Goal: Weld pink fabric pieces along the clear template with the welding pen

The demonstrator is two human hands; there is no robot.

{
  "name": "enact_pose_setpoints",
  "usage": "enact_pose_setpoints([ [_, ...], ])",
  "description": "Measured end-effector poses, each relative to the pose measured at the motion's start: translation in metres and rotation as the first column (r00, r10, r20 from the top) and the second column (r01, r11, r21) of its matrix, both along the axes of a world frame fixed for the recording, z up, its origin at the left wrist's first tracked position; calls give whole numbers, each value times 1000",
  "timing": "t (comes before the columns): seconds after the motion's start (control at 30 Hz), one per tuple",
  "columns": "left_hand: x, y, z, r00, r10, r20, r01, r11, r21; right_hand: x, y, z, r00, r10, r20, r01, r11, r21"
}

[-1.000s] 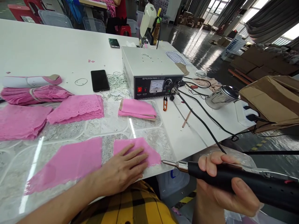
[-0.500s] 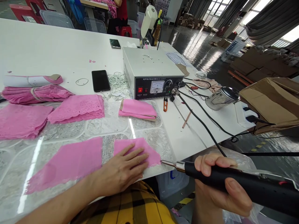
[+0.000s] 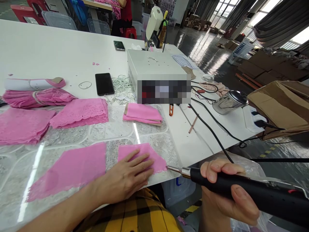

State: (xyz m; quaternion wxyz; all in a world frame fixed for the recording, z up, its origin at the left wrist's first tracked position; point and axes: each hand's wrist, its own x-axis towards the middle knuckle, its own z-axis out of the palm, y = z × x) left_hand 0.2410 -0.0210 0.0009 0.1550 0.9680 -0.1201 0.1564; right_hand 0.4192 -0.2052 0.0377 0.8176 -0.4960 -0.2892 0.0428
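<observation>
My left hand (image 3: pixel 130 175) lies flat with fingers spread on a small pink fabric piece (image 3: pixel 158 161), pressing it to the marbled mat (image 3: pixel 113 129). Part of that cloth is hidden beneath the palm. My right hand (image 3: pixel 224 190) is wrapped round the black handle of a handheld ultrasonic welder (image 3: pixel 256 190). Its tapered metal tip meets the right corner of the pink piece at the mat's near edge. To the left of my hand a larger pink fabric piece (image 3: pixel 77 167) lies flat. A folded pink bundle (image 3: pixel 143 113) rests just beyond the small piece.
Behind stands the welder's power box (image 3: pixel 156 67), its cable running to the handle. Stacks of pink cloth (image 3: pixel 79 112) fill the left. A phone (image 3: pixel 104 84), tangled white elastic (image 3: pixel 123 87), orange snips (image 3: pixel 171 109), a lidded jar (image 3: pixel 228 101) and a cardboard box (image 3: pixel 280 106) are around.
Hardly anything differs. The view has shifted very slightly; the welder's tip stays at the cloth's right corner. The power box's front panel is now pixelated.
</observation>
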Motion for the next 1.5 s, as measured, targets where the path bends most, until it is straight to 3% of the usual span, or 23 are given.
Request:
enact_pose_setpoints([
  [0.67,-1,0,-1,1000,0,-7,0,1000,16,1,-3,1,999,44,14,-44,999,-6],
  [0.83,-3,-5,-10,1000,20,-2,-20,1000,8,5,-6,8,998,-61,4,61,997,40],
  [0.97,-5,-5,0,1000,10,-2,-9,1000,17,8,-6,16,990,-117,-77,123,990,69],
  [1.1,-17,8,24,995,92,-28,-92,996,9,5,0,16,978,-1,-210,9,999,34],
  [1.2,-37,22,31,983,157,-94,-156,988,12,-2,7,9,966,102,-239,-90,994,58],
  [1.37,-71,34,18,946,247,-208,-257,966,-20,-15,19,-5,947,215,-238,-199,976,87],
  [1.5,-79,32,6,943,248,-223,-261,965,-27,-29,31,-8,937,305,-170,-300,952,55],
])
